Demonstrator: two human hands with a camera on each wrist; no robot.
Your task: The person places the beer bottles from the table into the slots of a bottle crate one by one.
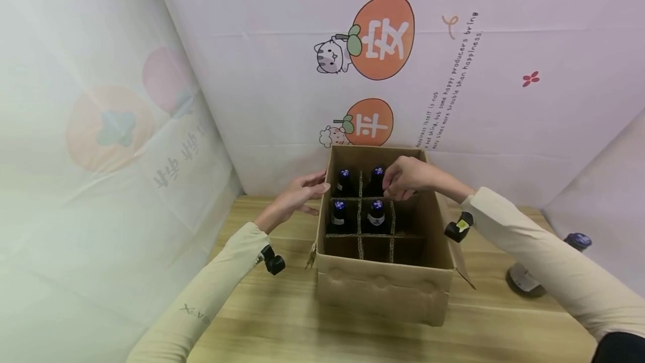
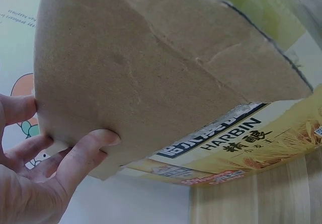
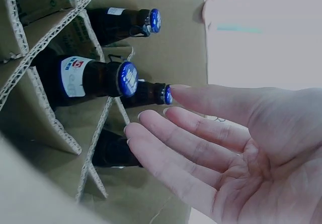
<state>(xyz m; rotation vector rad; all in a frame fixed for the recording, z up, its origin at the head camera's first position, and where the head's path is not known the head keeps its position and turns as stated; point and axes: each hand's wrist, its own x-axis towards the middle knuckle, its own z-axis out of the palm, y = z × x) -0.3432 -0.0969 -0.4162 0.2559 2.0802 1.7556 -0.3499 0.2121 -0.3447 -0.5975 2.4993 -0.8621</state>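
Note:
An open cardboard box [image 1: 381, 296] stands on the table, its inside split by corrugated dividers [image 1: 360, 214]. Dark beer bottles with blue caps fill several compartments: back left [image 1: 344, 182], back middle [image 1: 375, 177], front left [image 1: 339, 216] and front middle [image 1: 376, 216]. My right hand [image 1: 410, 177] hovers over the box beside the back middle bottle. Its fingers are loosely extended and the palm holds nothing in the right wrist view. My left hand [image 1: 297, 194] touches the box's left side, thumb laid on the brown flap [image 2: 115, 73] and fingers at its edge.
Another dark bottle [image 1: 525, 280] stands on the wooden table [image 1: 272, 318] at the right, partly hidden by my right sleeve. Printed white cloth [image 1: 282, 71] hangs behind and beside the table. A loose flap [image 1: 463, 265] sticks out on the box's right.

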